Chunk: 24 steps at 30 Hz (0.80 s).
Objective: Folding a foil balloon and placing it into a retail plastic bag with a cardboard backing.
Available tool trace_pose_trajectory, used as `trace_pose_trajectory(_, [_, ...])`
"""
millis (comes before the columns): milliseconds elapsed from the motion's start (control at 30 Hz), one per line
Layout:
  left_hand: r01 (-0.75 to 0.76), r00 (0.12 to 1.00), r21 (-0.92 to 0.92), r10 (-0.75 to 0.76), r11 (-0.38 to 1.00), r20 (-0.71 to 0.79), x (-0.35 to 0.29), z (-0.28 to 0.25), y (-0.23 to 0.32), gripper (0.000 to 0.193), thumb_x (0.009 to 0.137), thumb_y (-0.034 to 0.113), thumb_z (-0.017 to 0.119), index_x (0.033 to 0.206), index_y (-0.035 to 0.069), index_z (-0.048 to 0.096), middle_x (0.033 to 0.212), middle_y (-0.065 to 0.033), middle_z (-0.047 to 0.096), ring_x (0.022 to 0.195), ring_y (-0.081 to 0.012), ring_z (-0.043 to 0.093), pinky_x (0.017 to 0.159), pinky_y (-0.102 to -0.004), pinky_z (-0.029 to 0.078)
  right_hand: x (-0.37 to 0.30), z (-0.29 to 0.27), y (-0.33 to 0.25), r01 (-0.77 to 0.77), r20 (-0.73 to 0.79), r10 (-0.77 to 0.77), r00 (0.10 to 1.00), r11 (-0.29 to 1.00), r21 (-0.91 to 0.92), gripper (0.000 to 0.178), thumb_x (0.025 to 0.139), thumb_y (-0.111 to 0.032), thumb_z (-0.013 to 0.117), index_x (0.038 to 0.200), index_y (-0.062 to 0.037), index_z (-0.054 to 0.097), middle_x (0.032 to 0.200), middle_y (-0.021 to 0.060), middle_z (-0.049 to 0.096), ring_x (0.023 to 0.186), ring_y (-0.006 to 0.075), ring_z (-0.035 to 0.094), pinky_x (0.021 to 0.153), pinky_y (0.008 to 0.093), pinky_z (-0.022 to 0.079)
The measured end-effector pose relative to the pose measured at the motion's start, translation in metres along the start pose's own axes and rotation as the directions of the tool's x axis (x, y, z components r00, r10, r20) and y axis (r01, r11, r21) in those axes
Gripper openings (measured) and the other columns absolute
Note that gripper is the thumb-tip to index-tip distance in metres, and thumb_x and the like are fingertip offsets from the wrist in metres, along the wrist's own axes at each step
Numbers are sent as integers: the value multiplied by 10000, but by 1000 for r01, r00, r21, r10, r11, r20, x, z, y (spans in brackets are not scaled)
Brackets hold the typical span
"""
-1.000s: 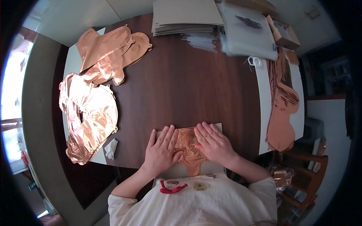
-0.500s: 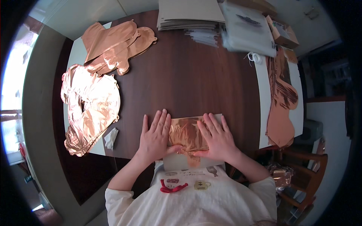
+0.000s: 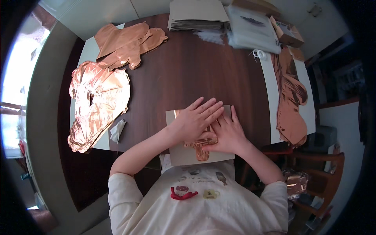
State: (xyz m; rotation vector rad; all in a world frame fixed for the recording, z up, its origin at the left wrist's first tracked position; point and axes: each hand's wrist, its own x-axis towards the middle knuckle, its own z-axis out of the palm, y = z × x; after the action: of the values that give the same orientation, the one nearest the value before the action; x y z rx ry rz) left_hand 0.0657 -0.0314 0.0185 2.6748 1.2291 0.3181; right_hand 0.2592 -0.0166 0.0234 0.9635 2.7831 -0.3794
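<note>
Both palms are flat on a copper-coloured foil balloon (image 3: 202, 154), folded on a pale cardboard sheet (image 3: 182, 157) at the table's near edge. My left hand (image 3: 196, 122) reaches across, its extended fingers partly over the fingers of my right hand (image 3: 228, 135). The right hand presses on the foil's right side with its fingers stretched out. Neither hand grips anything. Most of the foil is hidden beneath the hands; its narrow lower part shows between them and my shirt.
Flat copper foil balloons (image 3: 131, 43) and a shinier, crumpled one (image 3: 105, 94) lie at left, by a white tissue (image 3: 118, 131). Long foil pieces (image 3: 291, 111) lie at right. Behind are stacked cardboard (image 3: 198, 11), plastic bags (image 3: 254, 33), a box (image 3: 288, 33) and white ribbon (image 3: 259, 55).
My left hand has moved right, from the foil's left side onto the fingers of my right hand. The right hand stays on the foil. The whole view has shifted slightly.
</note>
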Motion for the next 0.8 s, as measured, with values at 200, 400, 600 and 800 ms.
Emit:
trace_pose_trajectory(200, [-34, 999, 70, 33, 997, 18, -6, 6, -17, 871, 828, 634, 445, 1436, 32, 282, 1491, -103, 298, 1387, -251, 262, 1133, -458, 168, -2, 11, 6, 11, -95, -9, 995, 1000, 15, 1149, 666, -765, 558, 1434, 21, 222, 1491, 197, 221, 1420, 290, 117, 1131, 564, 11])
trace_pose_trajectory(400, [-91, 995, 9, 91, 996, -28, -12, 5, -24, 874, 827, 624, 444, 1432, 14, 281, 1484, -127, 303, 1392, -260, 248, 1136, -468, 143, -1, 4, 4, 0, -141, 27, 990, 982, 189, 1180, 591, -645, 738, 1384, 41, 198, 1469, 231, 229, 1414, 315, 145, 1142, 546, 30])
trace_pose_trajectory(600, [-105, 991, -58, 99, 993, -94, -14, 16, -25, 803, 819, 636, 427, 1390, 72, 396, 1476, -105, 325, 1398, -269, 230, 1135, -497, 122, 2, -8, 23, 165, -621, -26, 783, 972, 166, 829, 692, -478, 749, 1284, -22, 390, 1370, 198, 372, 1344, 430, 244, 1087, 633, 58])
trace_pose_trajectory(800, [-53, 998, -268, 45, 962, -34, -19, 31, -26, 676, 846, 575, 457, 1393, 188, 370, 1503, -69, 249, 1413, -252, 173, 1140, -491, 106, 99, -76, -74, 728, -542, -628, 558, 685, -44, 409, 733, -213, 693, 1109, -83, 596, 1087, 51, 585, 1021, 206, 549, 921, 412, 404])
